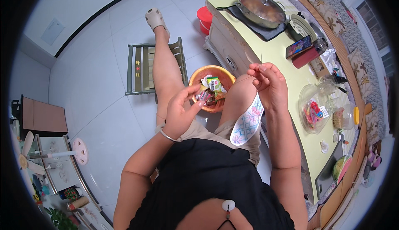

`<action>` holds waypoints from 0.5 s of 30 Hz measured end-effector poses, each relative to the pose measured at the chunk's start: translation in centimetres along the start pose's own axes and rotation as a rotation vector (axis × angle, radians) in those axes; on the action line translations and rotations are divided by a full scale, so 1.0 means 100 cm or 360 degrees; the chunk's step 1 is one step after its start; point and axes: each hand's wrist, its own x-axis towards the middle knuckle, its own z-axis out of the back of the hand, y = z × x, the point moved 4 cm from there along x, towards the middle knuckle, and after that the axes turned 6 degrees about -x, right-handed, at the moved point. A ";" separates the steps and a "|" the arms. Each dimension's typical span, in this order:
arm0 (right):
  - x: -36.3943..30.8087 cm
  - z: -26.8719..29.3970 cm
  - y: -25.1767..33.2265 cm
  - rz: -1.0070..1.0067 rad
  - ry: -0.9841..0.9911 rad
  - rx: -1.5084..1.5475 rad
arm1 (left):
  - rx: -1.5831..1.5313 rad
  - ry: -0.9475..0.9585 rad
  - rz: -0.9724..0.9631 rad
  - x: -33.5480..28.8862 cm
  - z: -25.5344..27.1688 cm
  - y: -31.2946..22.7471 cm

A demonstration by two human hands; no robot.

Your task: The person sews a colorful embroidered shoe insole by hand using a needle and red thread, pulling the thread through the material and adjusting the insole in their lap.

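My right hand (270, 82) is raised above my right thigh. Its thumb and fingertips pinch a thin needle (261, 58) that points up, and a faint thread seems to run from these fingers toward the left. Just below that hand, a white insole (248, 124) with a pink and blue pattern rests on my right thigh. My left hand (183, 107), with a bracelet at the wrist, hovers at the near-left side of an orange basket (193, 77). Its thumb and fingers are apart, with nothing visible held. Colourful wrapped packets (213, 83) lie in the basket between my legs.
A green folding stool (139, 70) stands under my outstretched leg. On the right, a yellow-topped table (282, 70) bears a lidded pan (262, 9), a propped phone (298, 47), a clear plastic tray (306, 115) and a yellow-lidded jar (346, 118). A red bucket (204, 20) stands behind it.
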 end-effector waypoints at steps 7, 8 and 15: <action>-0.004 -0.058 0.032 0.0120 0.0324 -0.0153 | -0.0441 0.0188 -0.0233 0.049 -0.046 -0.039; -0.005 -0.059 0.035 0.0154 0.0314 -0.0180 | -0.0569 0.0308 -0.0163 0.051 -0.053 -0.038; -0.010 -0.072 0.054 0.0272 0.0372 -0.0396 | -0.0336 0.0216 -0.0239 0.048 -0.051 -0.045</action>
